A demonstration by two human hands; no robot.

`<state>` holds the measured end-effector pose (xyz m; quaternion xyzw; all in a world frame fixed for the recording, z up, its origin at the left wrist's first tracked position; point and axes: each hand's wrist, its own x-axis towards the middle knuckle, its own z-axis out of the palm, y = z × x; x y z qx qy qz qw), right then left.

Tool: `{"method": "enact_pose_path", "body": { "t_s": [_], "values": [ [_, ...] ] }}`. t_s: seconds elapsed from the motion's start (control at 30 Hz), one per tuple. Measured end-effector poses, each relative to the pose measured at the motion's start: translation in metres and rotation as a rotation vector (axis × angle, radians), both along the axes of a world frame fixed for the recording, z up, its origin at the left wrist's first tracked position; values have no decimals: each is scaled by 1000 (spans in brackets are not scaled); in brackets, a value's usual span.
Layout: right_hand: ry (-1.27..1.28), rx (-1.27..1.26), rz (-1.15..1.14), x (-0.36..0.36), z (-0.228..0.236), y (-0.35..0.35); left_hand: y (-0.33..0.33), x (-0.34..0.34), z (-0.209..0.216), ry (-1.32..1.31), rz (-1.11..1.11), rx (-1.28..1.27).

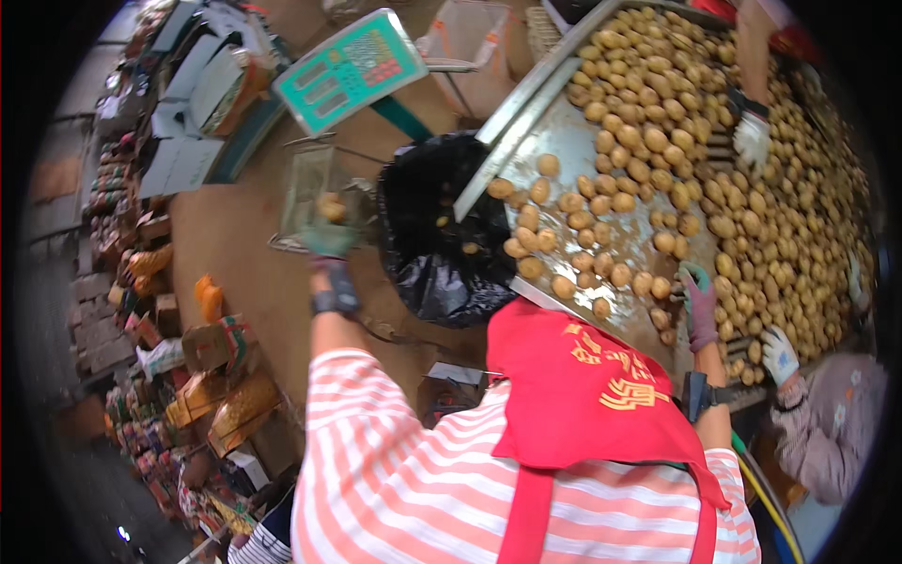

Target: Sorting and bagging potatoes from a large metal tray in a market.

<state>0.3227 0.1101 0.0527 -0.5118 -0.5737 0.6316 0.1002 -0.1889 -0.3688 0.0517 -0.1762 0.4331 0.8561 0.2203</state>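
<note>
Gloved and smeared by motion, my left hand [329, 242] reaches out over the floor on the left. A potato [331, 207] shows right at its fingertips, above a mesh crate [299, 202]; whether the fingers grip it cannot be told. My right hand [699, 301], in a green and purple glove, is at the near side of the metal sorting table [564, 132]. Its fingers curl in around a potato that they mostly hide. Loose potatoes [584, 221] lie on the table between my hands. A bin lined with a black bag [442, 273] stands below the table's left end, with a few potatoes inside.
A large heap of potatoes [789, 235] covers the table's right side. Co-workers' white-gloved hands [752, 141] reach in at the far side and at the near right [780, 355]. A green weighing-scale display [352, 70] rises beyond the bin. Boxes and bags [211, 348] line the left.
</note>
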Motion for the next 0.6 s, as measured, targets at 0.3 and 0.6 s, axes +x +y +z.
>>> {"method": "enact_pose_path", "body": {
  "t_s": [0.3, 0.6],
  "values": [
    [-280, 417, -156, 53, -5, -10, 218, 117, 11, 815, -719, -752],
    [-466, 633, 221, 46, 3, -62, 347, 183, -27, 1248, -1090, -1492]
  ]
}}
